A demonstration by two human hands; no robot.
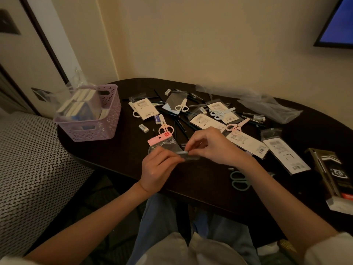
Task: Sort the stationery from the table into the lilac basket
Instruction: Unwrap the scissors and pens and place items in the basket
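Note:
Over the near side of the dark table (118, 155), my left hand (158, 169) and my right hand (212, 146) pinch a small clear packet with a pink header (164, 143) between them. A grey strip at the packet's lower edge sits between the fingertips of both hands. The lilac basket (89, 113) stands at the table's left end, filled with boxed items and a clear bag. Small scissors in white (182, 106), pink (165, 128) and pale blue (219, 113) lie among white packaging cards, erasers and dark pencils behind my hands.
Crumpled clear plastic bags (267, 104) lie at the back right. A dark box (332, 176) sits at the right edge, and grey-green scissors (238, 180) lie under my right forearm. A woven-pattern seat (28, 169) is on the left.

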